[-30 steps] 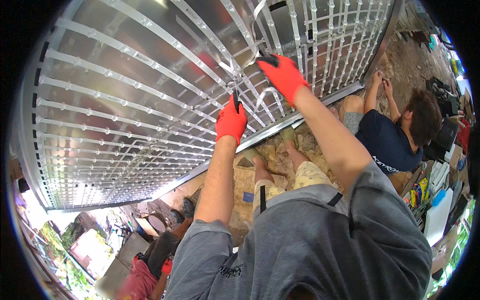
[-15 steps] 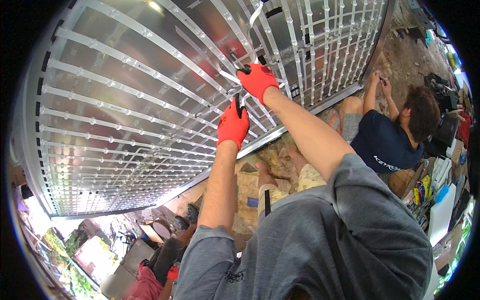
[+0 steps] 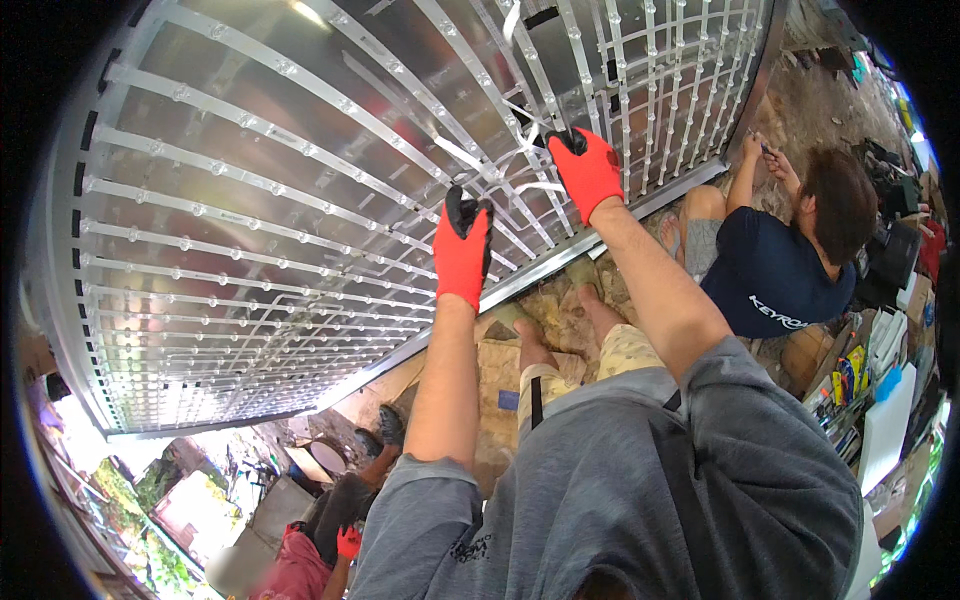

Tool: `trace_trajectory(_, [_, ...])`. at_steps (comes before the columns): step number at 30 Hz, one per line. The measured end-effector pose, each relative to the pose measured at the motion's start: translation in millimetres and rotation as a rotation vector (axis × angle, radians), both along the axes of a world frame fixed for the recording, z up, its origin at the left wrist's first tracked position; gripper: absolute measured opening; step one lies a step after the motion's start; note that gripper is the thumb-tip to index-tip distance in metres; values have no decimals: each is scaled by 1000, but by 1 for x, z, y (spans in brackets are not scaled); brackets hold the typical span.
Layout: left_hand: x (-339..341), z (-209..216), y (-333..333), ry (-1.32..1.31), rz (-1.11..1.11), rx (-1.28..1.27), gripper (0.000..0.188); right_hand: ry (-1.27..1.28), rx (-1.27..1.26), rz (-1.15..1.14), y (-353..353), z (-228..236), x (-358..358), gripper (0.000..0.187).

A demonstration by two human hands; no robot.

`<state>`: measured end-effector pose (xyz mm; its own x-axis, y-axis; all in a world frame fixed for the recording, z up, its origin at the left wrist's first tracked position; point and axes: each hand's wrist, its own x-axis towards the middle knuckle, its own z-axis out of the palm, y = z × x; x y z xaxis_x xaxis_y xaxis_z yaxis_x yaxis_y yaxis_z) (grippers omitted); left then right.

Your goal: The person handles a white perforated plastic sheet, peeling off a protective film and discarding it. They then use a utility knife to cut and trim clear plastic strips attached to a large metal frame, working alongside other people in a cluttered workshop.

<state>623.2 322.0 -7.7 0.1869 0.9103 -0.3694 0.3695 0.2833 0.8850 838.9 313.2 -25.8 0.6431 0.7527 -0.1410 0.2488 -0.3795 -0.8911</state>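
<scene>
In front of me stands a large metal panel (image 3: pixel 330 185) crossed by rows of white strips dotted with small clear lenses. Both my hands wear red gloves with black-coated fingers. My left hand (image 3: pixel 463 245) is at the panel's lower middle, its thumb and forefinger apart with nothing visible between them. To its right, my right hand (image 3: pixel 588 175) is closed, fingertips at the loose end of a thin white strip (image 3: pixel 528 140); the exact grip is partly hidden. Another loose white piece (image 3: pixel 458 152) stands off the panel between the hands.
A person in a dark shirt (image 3: pixel 775 265) sits at the right, both hands around a small object. At lower left is another person in a red shirt (image 3: pixel 295 565) and red gloves. Tools and clutter (image 3: pixel 855 375) lie along the right. The panel's metal bottom edge (image 3: pixel 545 265) runs above my feet.
My right hand has moved right, away from my left hand. Loose white pieces now show between them. My left hand has stayed near its place, with its fingers opened.
</scene>
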Motion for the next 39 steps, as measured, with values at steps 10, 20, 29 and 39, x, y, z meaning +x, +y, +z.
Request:
trace_trajectory(10, [-50,-20,-27,-80,121,-120,52,80,-334,325,-32,37,54,52])
trace_trajectory(20, [45,-50,63,-595,205,-274,48,477,-227,343,-19,38,65,30])
trace_trajectory(29, [-10,-70,15,-906,317,-543,26,1027,66,199,-9,12,100,28])
trace_trajectory(39, [-11,-88,25,-827,373,-499,14,2057,415,878,153,-1,74,22])
